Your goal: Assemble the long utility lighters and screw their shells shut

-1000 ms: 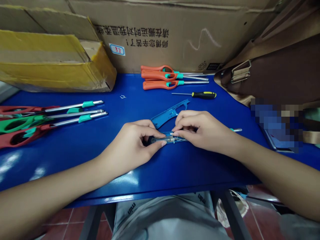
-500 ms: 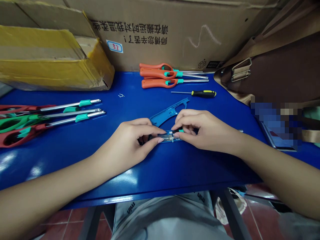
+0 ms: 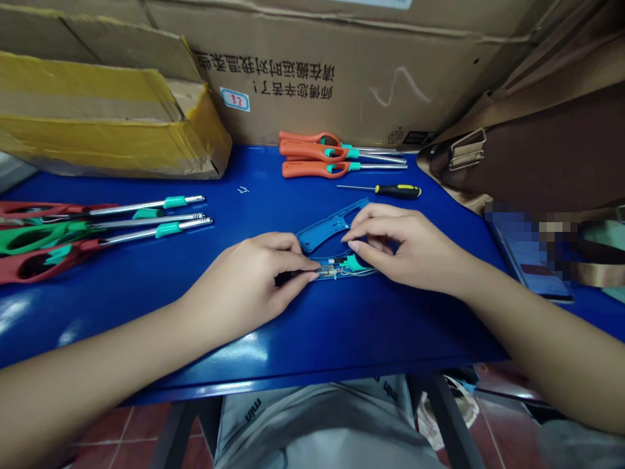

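A blue gas lighter lies opened on the table, its lower casing half [image 3: 318,276] holding a clear fuel tank [image 3: 326,271], thin wires and a green trigger [image 3: 357,263]. My left hand [image 3: 258,270] pinches the left end of this half, thumb and forefinger at the tank. Just above the trigger hovers my right hand [image 3: 398,244]; its thumb and forefinger tips are slightly apart, and nothing shows between them. Behind the hands rests the loose blue casing half [image 3: 327,228], inner side up. My palms hide part of the lighter.
Orange lighters [image 3: 310,153] and a screwdriver [image 3: 398,191] lie toward the back. Red and green lighters [image 3: 53,238] are at left. Small white bits [image 3: 243,190] lie mid-table. A taped carton [image 3: 195,146], a brown bag [image 3: 551,143] and a phone [image 3: 537,273] border the table.
My right hand has lifted slightly up and away from the lighter, uncovering the green trigger and wires. My left hand keeps its pinch. The view has shifted a little.
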Available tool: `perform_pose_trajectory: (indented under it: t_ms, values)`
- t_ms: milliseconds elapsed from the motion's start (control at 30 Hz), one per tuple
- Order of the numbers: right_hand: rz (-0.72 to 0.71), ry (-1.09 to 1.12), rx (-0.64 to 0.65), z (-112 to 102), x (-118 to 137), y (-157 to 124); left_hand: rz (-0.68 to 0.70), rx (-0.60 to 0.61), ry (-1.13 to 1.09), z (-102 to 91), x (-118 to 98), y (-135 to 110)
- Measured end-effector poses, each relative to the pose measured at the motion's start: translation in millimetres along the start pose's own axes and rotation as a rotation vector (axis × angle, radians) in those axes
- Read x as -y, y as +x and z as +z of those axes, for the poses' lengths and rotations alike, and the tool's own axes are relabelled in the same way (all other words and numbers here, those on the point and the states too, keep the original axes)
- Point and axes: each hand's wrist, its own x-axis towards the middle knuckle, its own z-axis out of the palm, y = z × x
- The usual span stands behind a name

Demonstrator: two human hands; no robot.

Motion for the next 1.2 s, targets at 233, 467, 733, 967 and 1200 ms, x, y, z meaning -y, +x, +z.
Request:
perform_pose_trajectory:
  t_ms: [233, 467, 733, 967, 1200]
  values:
    - [-0.104, -0.268, -0.04, -12, -14, 2, -0.007, -0.02, -0.064, -9.7, 9, 3]
    - [-0.097, -0.268, 0.004, -16, -18, 4, 0.266, 0.015, 0.123, -7.0, 10, 3]
    - [-0.265, -0.242, 0.291, -19, -8, 0, 0.293, 0.106, 0.114, 1.9, 18, 5]
    - [-0.286, -0.199, 0.288, -15, -11, 1, 0.309, 0.14, 0.188, -0.6, 19, 5]
    - [-0.164, -0.004, 0.275, -16, -7, 1, 0.333, 0.136, 0.289, -0.7, 19, 5]
